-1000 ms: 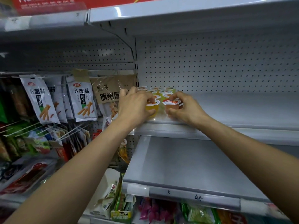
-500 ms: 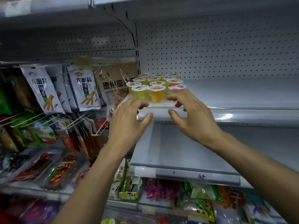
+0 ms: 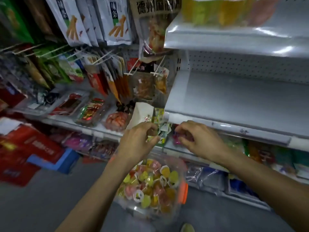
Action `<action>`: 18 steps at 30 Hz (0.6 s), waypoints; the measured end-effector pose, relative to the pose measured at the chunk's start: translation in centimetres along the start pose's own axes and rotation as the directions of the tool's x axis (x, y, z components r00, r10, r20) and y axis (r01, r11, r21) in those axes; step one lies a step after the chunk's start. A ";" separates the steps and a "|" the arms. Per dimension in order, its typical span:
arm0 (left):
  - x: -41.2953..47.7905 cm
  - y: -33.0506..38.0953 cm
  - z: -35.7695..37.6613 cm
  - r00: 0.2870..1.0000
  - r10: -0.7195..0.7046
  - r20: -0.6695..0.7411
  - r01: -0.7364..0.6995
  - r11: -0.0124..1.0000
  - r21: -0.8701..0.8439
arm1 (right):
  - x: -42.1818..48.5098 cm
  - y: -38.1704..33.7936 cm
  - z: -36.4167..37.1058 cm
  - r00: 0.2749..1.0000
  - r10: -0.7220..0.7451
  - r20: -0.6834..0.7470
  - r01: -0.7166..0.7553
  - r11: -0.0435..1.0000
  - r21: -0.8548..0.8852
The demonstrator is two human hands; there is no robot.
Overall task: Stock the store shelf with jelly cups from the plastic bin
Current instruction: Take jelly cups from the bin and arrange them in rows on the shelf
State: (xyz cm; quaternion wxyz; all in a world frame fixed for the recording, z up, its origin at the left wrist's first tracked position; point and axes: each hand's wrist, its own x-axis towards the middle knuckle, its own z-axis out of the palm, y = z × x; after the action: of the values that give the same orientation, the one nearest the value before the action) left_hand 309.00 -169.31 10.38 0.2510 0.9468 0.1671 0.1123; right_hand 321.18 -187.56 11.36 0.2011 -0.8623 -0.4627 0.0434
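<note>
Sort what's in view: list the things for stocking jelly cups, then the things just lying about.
For the job: bin, jelly cups in it, cups on the top shelf, left hand, right hand.
Lying about: hanging snack bags, red boxes, wrapped snacks on the left shelf.

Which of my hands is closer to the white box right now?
Left. The left hand sits just below the white box; the right hand is farther off to its right, below the grey shelf's front edge.
</note>
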 end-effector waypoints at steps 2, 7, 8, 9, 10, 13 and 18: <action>-1.6 -3.0 2.4 0.987 -0.115 0.109 0.123 0.991 -0.062 | -0.1 0.4 3.8 0.989 0.026 0.146 -0.034 0.998 0.052; -5.1 -9.9 8.6 0.907 -0.326 0.267 0.352 0.935 -0.053 | -0.1 2.0 12.2 0.903 0.028 0.428 -0.091 0.988 0.127; -5.6 -11.2 10.1 0.882 -0.350 0.315 0.368 0.930 0.002 | 0.0 2.5 14.0 0.884 0.034 0.467 -0.102 0.988 0.120; -6.1 -12.5 11.7 0.859 -0.365 0.360 0.379 0.925 0.035 | 0.0 3.0 15.8 0.860 0.044 0.509 -0.114 0.988 0.106; -6.6 -13.5 13.2 0.838 -0.374 0.397 0.387 0.921 0.051 | 0.0 3.4 17.7 0.830 0.063 0.555 -0.132 0.988 0.085; -7.2 -16.2 18.0 0.800 -0.373 0.470 0.369 0.924 0.104 | -0.3 4.9 23.6 0.739 0.101 0.666 -0.183 0.982 0.054; -7.2 -19.6 25.3 0.726 -0.398 0.561 0.310 0.917 0.249 | -0.8 6.7 31.9 0.707 0.020 0.707 0.004 0.999 -0.032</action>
State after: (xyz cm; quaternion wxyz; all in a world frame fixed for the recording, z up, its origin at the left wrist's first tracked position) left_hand 304.74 -167.06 -22.07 0.2416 0.8981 0.2639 -0.2559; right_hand 317.65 -181.71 -20.51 -0.0049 -0.7852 -0.5012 0.3636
